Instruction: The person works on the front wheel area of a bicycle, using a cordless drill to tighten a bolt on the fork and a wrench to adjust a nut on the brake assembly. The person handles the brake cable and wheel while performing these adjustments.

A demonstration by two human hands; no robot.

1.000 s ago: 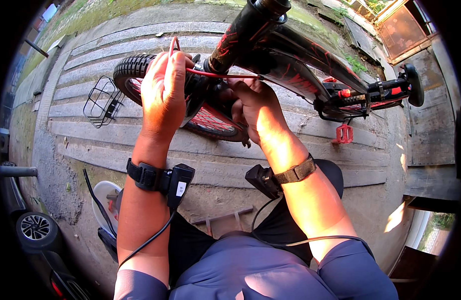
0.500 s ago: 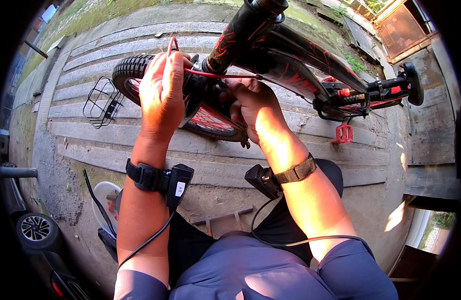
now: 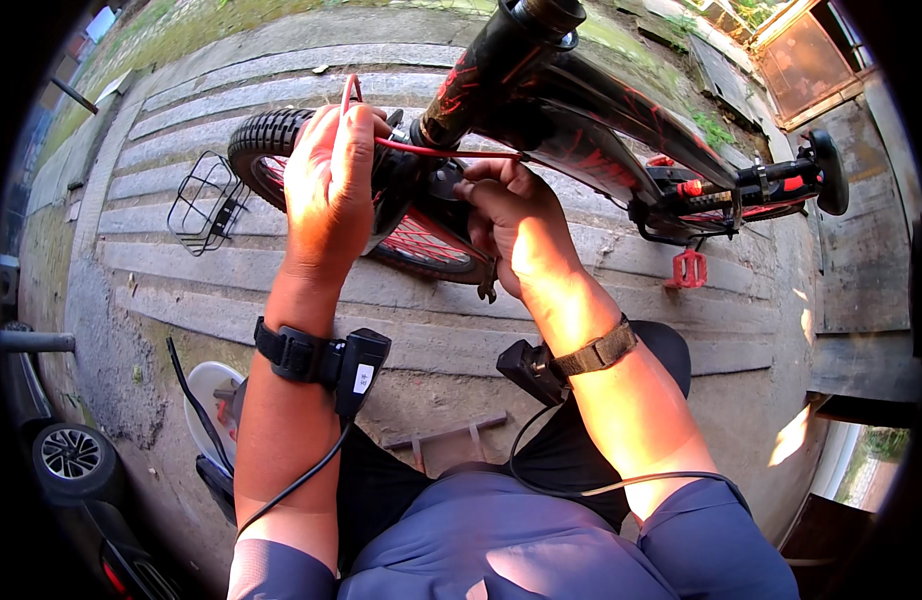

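Before me stands a black bicycle with red markings, its bare head tube point(image 3: 486, 75) tilted toward the upper right. My left hand point(image 3: 331, 185) is closed at the front fork, beside the knobby front tire point(image 3: 253, 150). A thin red cable point(image 3: 436, 152) loops up past its fingers and runs right, toward the frame; the fingertips are partly hidden. My right hand point(image 3: 521, 215) is curled below that cable, right of the fork, fingertips near a dark rounded part point(image 3: 444, 182). Out from under its palm pokes the jawed metal end of a wrench point(image 3: 488, 287); the rest is covered.
A black wire basket point(image 3: 203, 205) lies on the slatted concrete to the left. Lower left are a white bucket point(image 3: 206, 400) and a dark car's wheel point(image 3: 73, 453). A metal frame piece point(image 3: 446, 435) lies between my legs. The bike's red pedal point(image 3: 689, 268) juts out right.
My right hand has drawn slightly right and down from the fork, uncovering the dark rounded part. The wrench end beneath it has turned a little. My left hand has barely shifted.
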